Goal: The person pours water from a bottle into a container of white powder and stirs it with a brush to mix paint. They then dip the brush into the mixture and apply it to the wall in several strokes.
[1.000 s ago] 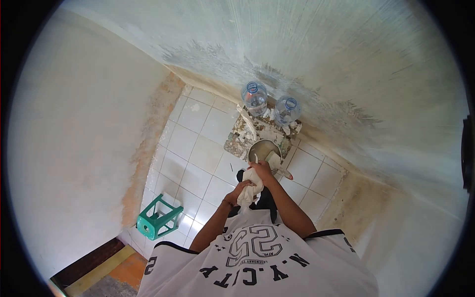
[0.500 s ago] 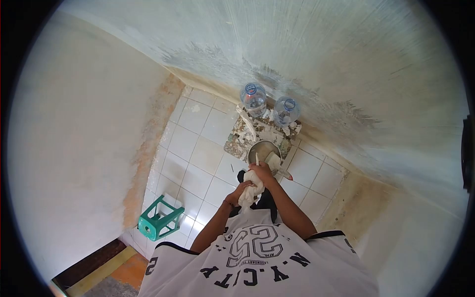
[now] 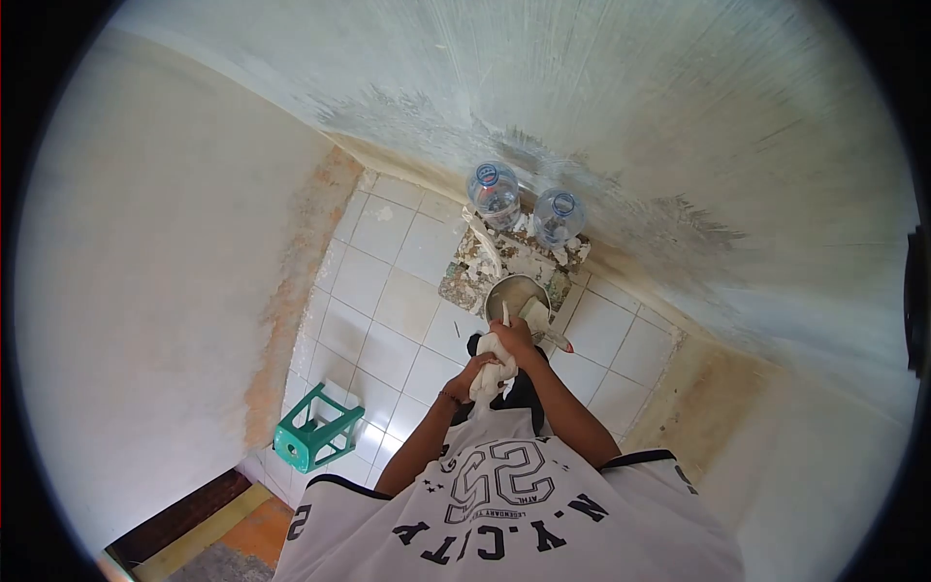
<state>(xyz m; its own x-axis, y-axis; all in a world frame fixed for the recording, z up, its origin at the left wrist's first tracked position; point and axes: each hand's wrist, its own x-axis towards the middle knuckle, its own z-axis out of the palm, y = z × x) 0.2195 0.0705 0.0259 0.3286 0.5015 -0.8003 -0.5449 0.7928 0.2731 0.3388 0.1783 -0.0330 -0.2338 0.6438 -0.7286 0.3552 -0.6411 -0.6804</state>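
A white crumpled cloth [image 3: 495, 374] is bunched between my two hands in front of my shirt. My left hand [image 3: 469, 378] is closed round its lower left side. Just above and to the right, my right hand [image 3: 515, 337] grips the upper part, and a thin white end pokes out past the fingers. Directly beyond my right hand stands a round container [image 3: 517, 287] with a greyish inside, its near rim partly hidden by the hand. A pale tool-like thing with a red tip [image 3: 568, 347] sticks out at the container's right side.
Two large clear plastic bottles [image 3: 496, 197] stand by the wall on a rough, paint-spattered board [image 3: 465, 276]. A long whitish strip [image 3: 482, 241] lies there too. On the white tiled floor [image 3: 402, 296], a green plastic stool [image 3: 318, 429] lies tipped at the left. Stained walls enclose the corner.
The cloth looks slightly narrower and more twisted between my hands. Both hands stay in nearly the same place, and the view has shifted very little.
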